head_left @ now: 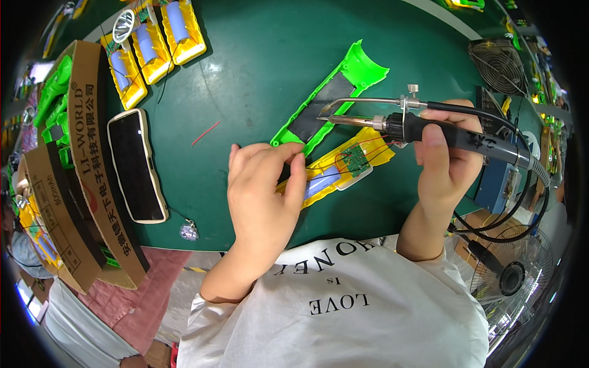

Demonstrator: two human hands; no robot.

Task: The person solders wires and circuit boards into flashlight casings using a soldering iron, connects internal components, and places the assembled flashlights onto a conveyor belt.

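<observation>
My right hand [451,156] grips a soldering iron [454,136] with a black handle and a thin metal solder-feed tube [368,100] clamped above it. The iron's tip hovers over or touches the dark pad inside a bright green plastic half-shell [362,66]; which, I cannot tell. My left hand [264,187] has thumb and index finger pinched together at the shell's near end; what lies between them is hidden. Just below, partly under that hand, lies a yellow half-shell [383,153] with a blue-violet battery cell [322,183], a green circuit board [353,161] and red and black wires.
Several yellow half-shells with cells [178,21] lie at the far left. A phone [138,165] with a charm [189,230] and a red wire piece [205,133] are on the green table. Cardboard boxes [92,184] stand left; a fan [509,276] and blue box [492,184] are right.
</observation>
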